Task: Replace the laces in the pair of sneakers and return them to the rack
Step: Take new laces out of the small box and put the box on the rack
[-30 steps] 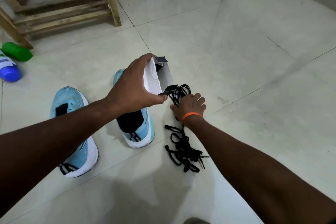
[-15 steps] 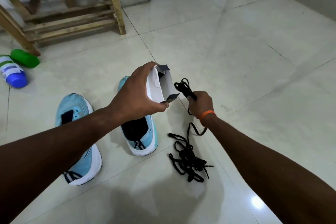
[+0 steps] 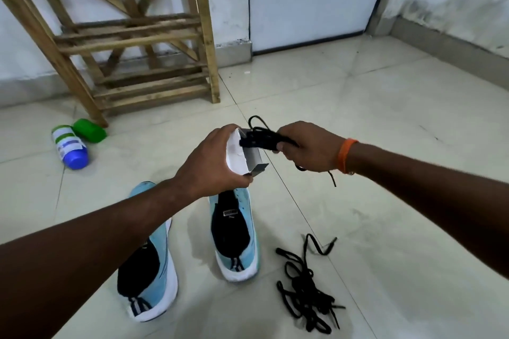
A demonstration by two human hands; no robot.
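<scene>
Two hands, both occupied, are working above the floor [image 3: 385, 201].

1. Left hand [image 3: 212, 162]: we are gripping a small white box [image 3: 252, 158], fingers curled over its top edge and thumb underneath. Its open mouth is facing right, toward the other hand, with a grey flap hanging open at the lower corner.

2. Right hand [image 3: 308, 146], orange wristband [image 3: 345, 154]: we are clenching a bundle of laces [image 3: 261, 137]. The bundle's long axis is running nearly level, from the fist leftward, and its free end is sitting right at the box's mouth, touching or just inside the rim; we cannot tell which. One tail is dangling below the fist.

3. Key relation: box lying directly left of the bundle, mouth and bundle tip meeting, so the coming move is turning on a short sideways pass along the bundle's own axis. Whether the bundle is going in or coming out, we are not able to judge.

4. Loose laces [image 3: 305, 292]: lying tangled on the floor, well below the right hand.

5. Sneakers [image 3: 237, 234]: standing side by side below the left forearm, apparently unlaced.

6. Rack [image 3: 132, 36]: standing well apart, against the wall, two bottles [image 3: 70, 146] lying near its foot.
</scene>
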